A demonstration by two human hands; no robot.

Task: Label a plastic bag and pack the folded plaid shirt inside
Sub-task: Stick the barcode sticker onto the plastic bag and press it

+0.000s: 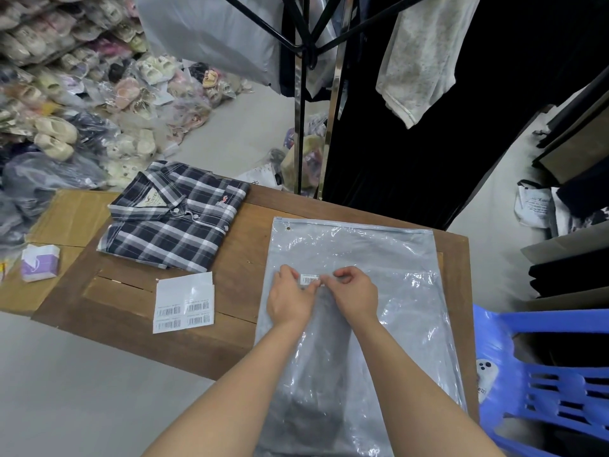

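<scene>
A clear zip-top plastic bag (356,245) lies flat on the wooden table (250,245), its zipper edge at the far side. A small white barcode label (309,279) sits on the bag's middle. My left hand (290,301) pinches the label's left end and my right hand (356,291) pinches its right end, both pressing it against the plastic. The folded navy-and-white plaid shirt (174,219) rests on the table's far left corner, collar up, apart from the bag. A white sheet of barcode stickers (184,303) lies between shirt and near edge.
A flat cardboard piece (62,222) overlaps the table's left end, with a purple-and-white packet (39,262) on it. Bagged shoes (82,94) are heaped on the floor at the left. A black clothes rack (306,54) stands behind the table. A blue plastic chair (543,374) sits at the right.
</scene>
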